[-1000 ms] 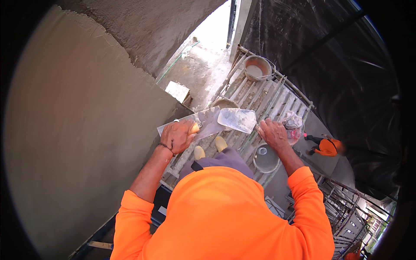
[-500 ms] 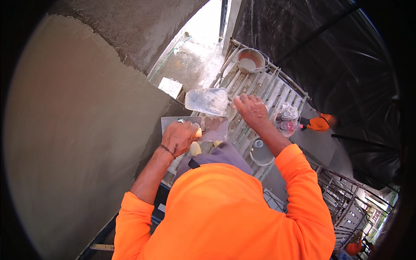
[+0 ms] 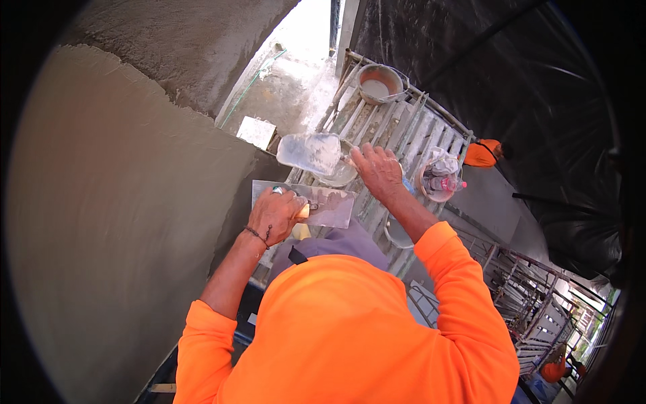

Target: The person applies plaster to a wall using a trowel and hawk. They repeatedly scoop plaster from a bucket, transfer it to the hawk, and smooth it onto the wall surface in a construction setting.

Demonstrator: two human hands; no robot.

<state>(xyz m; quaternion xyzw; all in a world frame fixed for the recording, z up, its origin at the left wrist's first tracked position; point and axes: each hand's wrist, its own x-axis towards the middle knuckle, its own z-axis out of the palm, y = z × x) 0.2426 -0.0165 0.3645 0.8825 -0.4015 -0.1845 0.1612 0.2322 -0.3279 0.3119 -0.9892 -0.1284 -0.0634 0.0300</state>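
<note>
My left hand (image 3: 276,214) is closed round the yellow handle of a plastering trowel (image 3: 331,206), whose flat rectangular steel blade carries some wet grey smears. Further out, my right hand (image 3: 378,172) grips the handle of a scoop (image 3: 311,153) with a broad, pale, plaster-streaked blade. The scoop is just beyond the trowel, the two apart. Partly behind the scoop shows a round bucket (image 3: 343,176). Along my left side runs a wall with a smooth wet coat of plaster (image 3: 134,195), its ragged upper edge meeting a rougher, darker area (image 3: 175,47).
I am on a slatted scaffold platform (image 3: 367,124). A bucket of grey liquid (image 3: 378,85) stands at its far end. A container with bottles (image 3: 441,178) and another bucket (image 3: 398,232) are right. Black sheeting (image 3: 498,81) hangs beyond; a person in orange (image 3: 483,153) is below.
The scoop and my right hand have shifted slightly left and away from me, uncovering more of the bucket behind. My view has tilted a little. The trowel stays nearly in place.
</note>
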